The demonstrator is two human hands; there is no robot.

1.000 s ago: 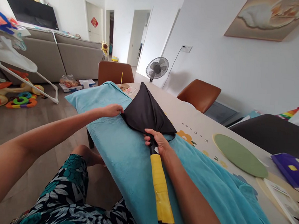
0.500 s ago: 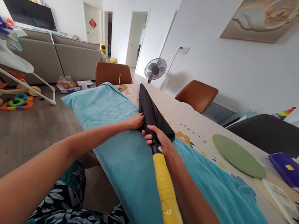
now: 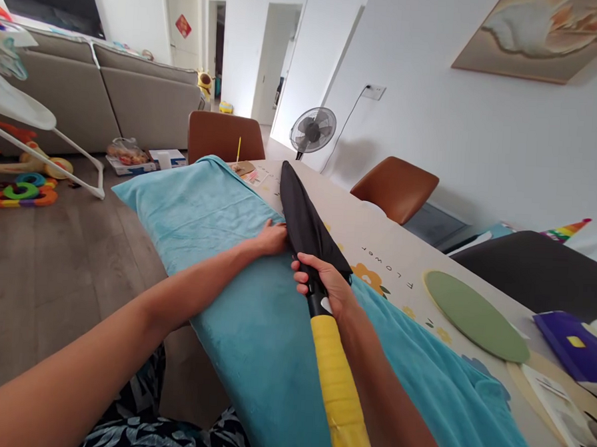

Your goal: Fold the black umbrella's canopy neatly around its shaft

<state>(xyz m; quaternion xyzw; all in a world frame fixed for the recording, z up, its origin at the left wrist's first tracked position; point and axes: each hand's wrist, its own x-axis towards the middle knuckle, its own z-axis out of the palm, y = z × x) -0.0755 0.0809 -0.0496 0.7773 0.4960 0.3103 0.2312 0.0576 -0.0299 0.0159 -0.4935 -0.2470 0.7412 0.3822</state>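
Note:
A black folded umbrella (image 3: 306, 214) points away from me, its fabric tapering to the far end and flaring loosely near my hands. Its long handle (image 3: 337, 385) is wrapped in yellow tape and runs toward me. My right hand (image 3: 325, 278) is closed round the black part just above the tape. At the left edge of the fabric is my left hand (image 3: 271, 239), its fingers bent against the fabric with their tips partly hidden. Under both hands lies a light blue cloth (image 3: 254, 314), spread over the near side of the table (image 3: 392, 248).
A green oval mat (image 3: 474, 313) and a purple packet (image 3: 572, 341) lie on the table at right. Brown chairs (image 3: 225, 136) and a dark chair (image 3: 531, 269) stand around it. Beyond are a fan (image 3: 312, 129) and a sofa (image 3: 150, 95). Toys (image 3: 27, 192) are on the floor at left.
My left hand has shifted slightly on the fabric, and one finger now sticks up. The fabric hangs a little closer along the shaft. My right hand keeps its grip. The view has moved slightly.

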